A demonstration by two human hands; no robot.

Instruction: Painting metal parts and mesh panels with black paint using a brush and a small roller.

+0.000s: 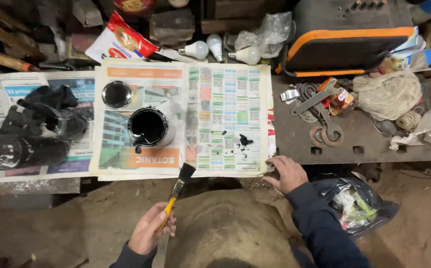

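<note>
- Paintbrush (177, 191): your left hand (148, 233) is clamped around its yellow handle, low in the view, with the black-tipped bristles pointing up and to the right, just reaching the near edge of the newspaper (225, 119).
- Your right hand (287, 173) rests with fingers spread and pressed flat on the newspaper's near right corner, at the edge of the workbench (364, 144); it grips nothing.
- Just beyond the bristles stands an open tin of black paint (148, 127) on the newspaper, and its round lid (116, 94) lies up and to the left of it.
- A few black paint blots (244, 142) mark the paper to the right of the tin, near your right hand.
- To the far left, black-coated objects (31, 134) lie on another sheet of newspaper.
- Behind the paper lie three white light bulbs (215, 48) and a red snack packet (123, 39).
- To the right, metal tools (319, 106) lie on the bench, beside a ball of twine netting (387, 94), with a black and orange case (347, 37) behind them.
- Below the bench, right of your arm, sits a black plastic bag (354, 203) holding scraps.
</note>
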